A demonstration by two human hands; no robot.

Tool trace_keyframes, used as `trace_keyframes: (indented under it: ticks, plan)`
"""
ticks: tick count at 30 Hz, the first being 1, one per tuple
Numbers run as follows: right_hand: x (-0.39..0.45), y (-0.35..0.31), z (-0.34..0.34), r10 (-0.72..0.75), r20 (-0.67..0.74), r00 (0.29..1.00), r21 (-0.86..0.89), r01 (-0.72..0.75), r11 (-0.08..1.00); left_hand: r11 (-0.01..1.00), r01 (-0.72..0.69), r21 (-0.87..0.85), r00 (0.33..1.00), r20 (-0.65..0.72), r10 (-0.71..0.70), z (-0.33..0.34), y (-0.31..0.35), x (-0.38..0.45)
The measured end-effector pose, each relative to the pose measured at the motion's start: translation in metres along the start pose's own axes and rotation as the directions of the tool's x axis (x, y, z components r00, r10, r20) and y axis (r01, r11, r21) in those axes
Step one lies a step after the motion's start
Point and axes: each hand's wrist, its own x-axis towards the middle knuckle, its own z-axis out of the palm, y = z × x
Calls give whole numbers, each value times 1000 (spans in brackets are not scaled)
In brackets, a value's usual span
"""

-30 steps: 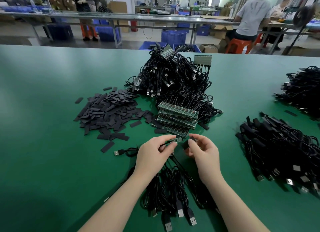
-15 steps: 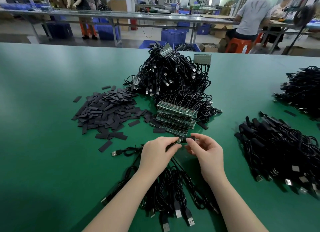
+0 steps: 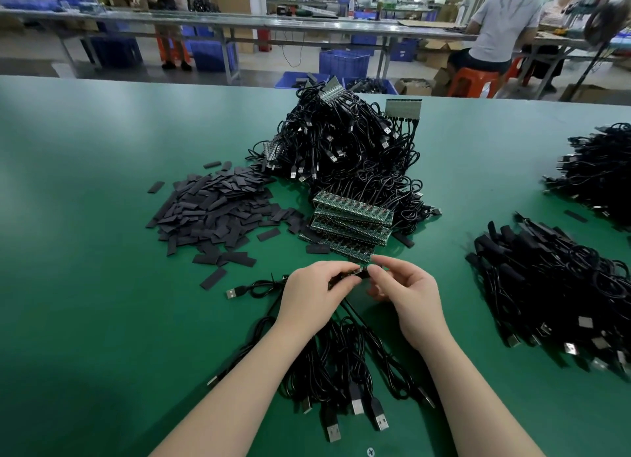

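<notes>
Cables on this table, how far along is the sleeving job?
Done, it seems: the sleeved pile at the right. In hand: the left hand and right hand pinch one cable end. To do: the big heap, the stacked boards and the loose sleeves, so probably well under half done.

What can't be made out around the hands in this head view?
Head view: small black piece between left hand and right hand, covered by fingertips, too small to identify.
Head view: cables below the wrists, partly hidden by forearms.
Head view: sleeved cable pile, cut off by right edge.
</notes>
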Motion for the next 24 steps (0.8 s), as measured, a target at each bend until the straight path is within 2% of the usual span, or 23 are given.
trace_keyframes:
  ticks: [5,13,24]
  plan:
    - [-5,-2,1,-33,95,995,-45,38,998,997,-13,-73,1000,-14,12,-2,-3,-1]
    - [-4,4,2,-61,18,998,-35,62,997,990,-18,-139,1000,-28,14,-1,-2,-2]
    - [-1,6,2,-23,-64,998,74,28,997,995,-14,-102,1000,-29,11,-1,-4,-1]
